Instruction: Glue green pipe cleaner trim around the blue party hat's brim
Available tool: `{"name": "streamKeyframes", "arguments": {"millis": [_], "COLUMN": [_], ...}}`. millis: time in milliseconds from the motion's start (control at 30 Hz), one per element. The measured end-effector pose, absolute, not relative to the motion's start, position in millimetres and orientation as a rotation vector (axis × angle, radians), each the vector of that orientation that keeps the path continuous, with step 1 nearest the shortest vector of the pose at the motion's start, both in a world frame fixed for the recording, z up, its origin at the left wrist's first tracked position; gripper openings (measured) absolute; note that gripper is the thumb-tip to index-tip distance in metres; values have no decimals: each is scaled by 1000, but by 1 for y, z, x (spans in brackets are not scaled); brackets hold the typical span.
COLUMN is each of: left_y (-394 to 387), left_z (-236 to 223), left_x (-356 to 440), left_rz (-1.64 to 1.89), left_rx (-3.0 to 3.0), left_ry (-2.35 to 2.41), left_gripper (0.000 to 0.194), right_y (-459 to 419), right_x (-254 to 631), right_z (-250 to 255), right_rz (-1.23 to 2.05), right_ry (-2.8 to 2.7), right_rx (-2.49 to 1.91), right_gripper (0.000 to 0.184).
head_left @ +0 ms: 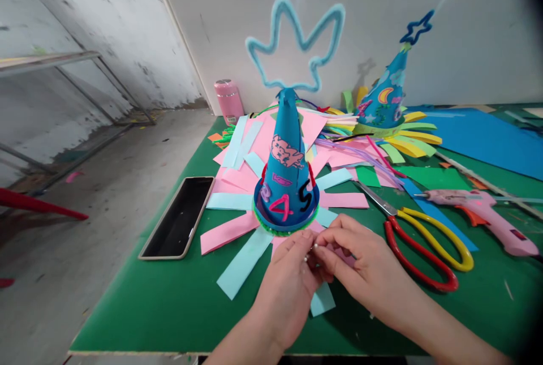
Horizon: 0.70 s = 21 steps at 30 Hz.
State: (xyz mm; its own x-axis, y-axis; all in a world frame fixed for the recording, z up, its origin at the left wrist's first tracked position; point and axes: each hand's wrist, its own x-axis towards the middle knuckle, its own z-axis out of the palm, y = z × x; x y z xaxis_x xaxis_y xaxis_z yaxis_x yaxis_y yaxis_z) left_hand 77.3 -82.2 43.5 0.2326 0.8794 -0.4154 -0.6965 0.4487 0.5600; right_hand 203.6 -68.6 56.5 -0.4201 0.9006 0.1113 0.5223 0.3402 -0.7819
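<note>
My left hand (pixel 288 283) and my right hand (pixel 365 263) meet just in front of a blue cone party hat (pixel 285 164). Tiny white beads (pixel 315 247) show between my fingertips; both hands are closed in a pinch around them. The hat stands upright, with a pink cat cutout, letters of bent pipe cleaner and a green trim round its brim. A large light-blue pipe cleaner crown shape (pixel 275 25) rises from its tip. Pink and pale-blue paper strips (pixel 244 266) fan out beneath the brim, and my hands cover some of them.
A phone (pixel 177 218) lies left of the hat. To the right are scissors (pixel 418 240) and a pink glue gun (pixel 487 206). Behind stand a second decorated cone hat (pixel 385 96) and a pink bottle (pixel 229 102), among loose paper and pipe cleaners on the green table (pixel 139 314).
</note>
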Motion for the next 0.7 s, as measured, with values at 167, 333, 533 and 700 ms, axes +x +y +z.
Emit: {"name": "streamKeyframes", "arguments": {"millis": [167,333,533,700], "left_y": [-81,-82,-86,-83], "left_z": [42,43,44,44], "left_x": [80,78,79,77], "left_rz": [1041,1003,1021,1110], "left_rx": [280,364,461,290], "left_ry": [844,858,760,755], "left_gripper": [20,25,14,16], "right_y": [-66,-67,-69,-69], "right_x": [206,207,207,213], "right_z": [56,56,54,54], "right_rz": [932,807,711,775], "right_ry": [-2086,-2166,-2173,-2024], "right_rx": [-1293,-1342,-1322,-1187], "right_gripper": [19,20,21,19]}}
